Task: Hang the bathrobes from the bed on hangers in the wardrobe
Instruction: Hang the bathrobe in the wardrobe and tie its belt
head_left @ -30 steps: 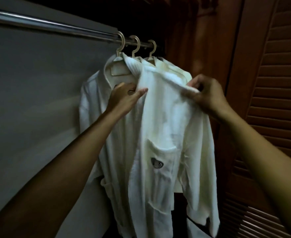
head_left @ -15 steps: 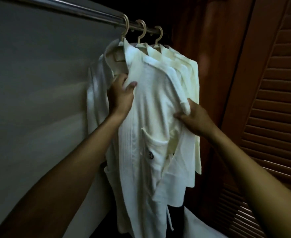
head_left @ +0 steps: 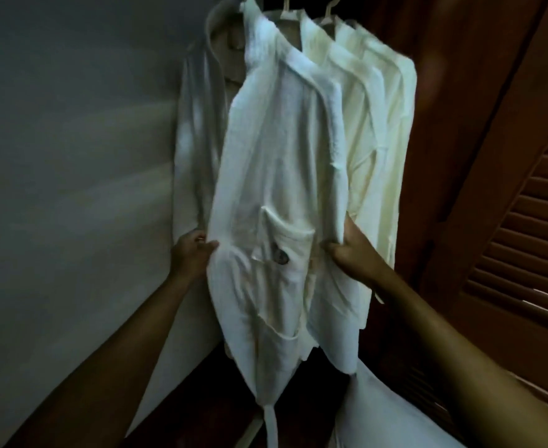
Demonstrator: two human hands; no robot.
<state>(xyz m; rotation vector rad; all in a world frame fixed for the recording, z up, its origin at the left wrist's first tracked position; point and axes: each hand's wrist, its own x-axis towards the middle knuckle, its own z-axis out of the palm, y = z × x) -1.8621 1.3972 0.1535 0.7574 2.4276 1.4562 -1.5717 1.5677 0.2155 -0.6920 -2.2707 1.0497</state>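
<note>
1. Wall [head_left: 72, 156]: grey and bare. The near robe's far sleeve hangs against it.
2. Left hand [head_left: 190, 255]: a second ago it was up at the collar. It has since slid down to pocket height, where its curled fingers grip the robe's left edge.
3. Robe [head_left: 275, 176]: it hangs on its hanger [head_left: 286, 9] in the wardrobe, front panel pulled flat between the two hands. The pocket [head_left: 285, 244] lies between them and the belt [head_left: 271, 425] dangles below. The view has dropped with the hands, so the rail is now out of frame.
4. Right hand [head_left: 351, 253]: it has come down from the shoulder to pocket height, and its fingers are closed on the robe's right edge.
5. Other robes [head_left: 385, 124]: cream, hanging just behind and to the right of the near one.
6. Door [head_left: 524, 247]: louvred wood, at the right edge.
7. Meaning: the hanging of this robe looks done. The downward slide reads as smoothing and straightening the front. Whether any robes remain on the bed cannot be told from here.
</note>
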